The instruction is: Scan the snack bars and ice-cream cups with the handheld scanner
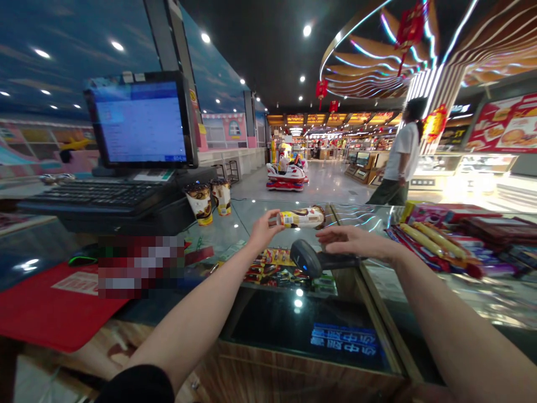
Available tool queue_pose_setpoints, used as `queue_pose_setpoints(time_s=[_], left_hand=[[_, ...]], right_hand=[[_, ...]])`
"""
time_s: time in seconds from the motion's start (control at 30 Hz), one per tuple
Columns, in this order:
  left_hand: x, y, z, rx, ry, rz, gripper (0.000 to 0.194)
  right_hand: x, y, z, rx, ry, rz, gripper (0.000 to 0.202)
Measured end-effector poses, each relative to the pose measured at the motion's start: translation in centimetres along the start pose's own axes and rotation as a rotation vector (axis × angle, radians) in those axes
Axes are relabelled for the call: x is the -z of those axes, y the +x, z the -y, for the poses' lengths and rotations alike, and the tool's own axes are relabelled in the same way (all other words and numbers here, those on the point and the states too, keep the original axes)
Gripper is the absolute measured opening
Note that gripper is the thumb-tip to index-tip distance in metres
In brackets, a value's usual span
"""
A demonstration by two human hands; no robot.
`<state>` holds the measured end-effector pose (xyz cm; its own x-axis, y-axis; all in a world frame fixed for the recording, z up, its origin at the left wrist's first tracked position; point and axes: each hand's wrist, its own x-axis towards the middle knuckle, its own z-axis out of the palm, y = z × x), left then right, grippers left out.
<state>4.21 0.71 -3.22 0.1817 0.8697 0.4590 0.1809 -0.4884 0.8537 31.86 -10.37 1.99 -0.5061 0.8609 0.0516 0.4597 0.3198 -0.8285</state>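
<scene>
My left hand grips a printed drink cup by its base end. The cup is tipped on its side, its dark lid pointing right and a barcode patch on its side. My right hand has its fingers stretched out just below the lid; whether they touch it I cannot tell. Beneath that hand a black handheld barcode scanner rests on the glass counter, its handle partly hidden. Two similar cups stand upright to the left, beside the computer.
A monitor and keyboard stand at left, above a red mat. Packaged snacks are piled at right. Small goods show under the glass. A person walks beyond the counter, near a kiddie ride.
</scene>
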Motion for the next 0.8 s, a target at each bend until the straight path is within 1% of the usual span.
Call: queue_pose_setpoints(time_s=[0.07,0.1,0.17,0.27,0.4,0.5,0.63,0.73,0.8], left_hand=[[0.0,-0.1,-0.2,0.003,0.015,0.002,0.055],[0.0,-0.1,-0.2,0.001,0.024,0.0,0.055],[-0.1,-0.2,-0.4,-0.002,0.03,0.005,0.054],[-0.1,-0.2,-0.4,0.005,0.017,0.037,0.055],[-0.3,-0.2,-0.1,0.016,-0.005,0.073,0.055],[-0.4,-0.2,0.0,0.0,0.031,0.084,0.053],[-0.7,-0.5,-0.5,0.016,0.14,0.083,0.049],[-0.8,-0.6,-0.9,0.065,0.167,0.072,0.05],[-0.9,-0.5,-1.0,0.096,0.157,0.052,0.05]], right_hand=[[0.2,0.9,-1.1,0.029,-0.032,-0.204,0.041],[0.2,1.5,-1.7,0.033,-0.046,-0.311,0.039],[0.0,2.7,-3.1,-0.005,-0.035,-0.459,0.042],[-0.5,4.0,-4.3,-0.031,-0.001,-0.47,0.047],[-0.7,4.4,-4.2,-0.032,0.109,-0.45,0.043],[-0.6,4.4,-4.1,-0.104,0.16,-0.5,0.037],[-0.5,4.7,-4.6,-0.147,0.23,-0.576,0.032],[-0.4,5.2,-5.2,-0.139,0.271,-0.594,0.032],[-0.3,5.6,-5.7,-0.093,0.262,-0.58,0.03]])
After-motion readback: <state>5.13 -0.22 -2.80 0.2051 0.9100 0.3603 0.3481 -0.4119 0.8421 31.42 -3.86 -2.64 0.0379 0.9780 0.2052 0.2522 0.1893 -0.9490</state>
